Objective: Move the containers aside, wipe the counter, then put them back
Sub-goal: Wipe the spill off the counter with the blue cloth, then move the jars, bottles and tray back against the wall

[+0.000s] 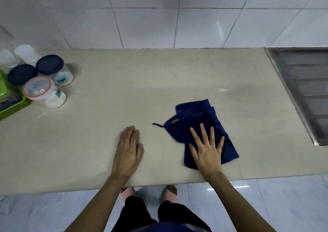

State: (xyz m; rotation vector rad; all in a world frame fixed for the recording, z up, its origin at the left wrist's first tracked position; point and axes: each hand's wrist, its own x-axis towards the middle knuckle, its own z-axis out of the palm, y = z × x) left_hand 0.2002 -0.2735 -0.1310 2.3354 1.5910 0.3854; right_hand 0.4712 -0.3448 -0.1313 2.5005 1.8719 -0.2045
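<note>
Currently the right hand [206, 150] lies flat, fingers spread, grip open, pressing the folded dark-blue cloth [200, 127] onto the beige worktop [124, 93]. Left hand [128, 150] rests flat, open, empty. Lidded containers [44, 79] stand clustered far left.

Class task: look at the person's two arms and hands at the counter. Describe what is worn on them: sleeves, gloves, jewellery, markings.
Both forearms are bare to the picture's bottom edge, with no sleeves visible. The left hand and right hand wear no gloves, and no rings, watch, bracelets or markings show.
</note>
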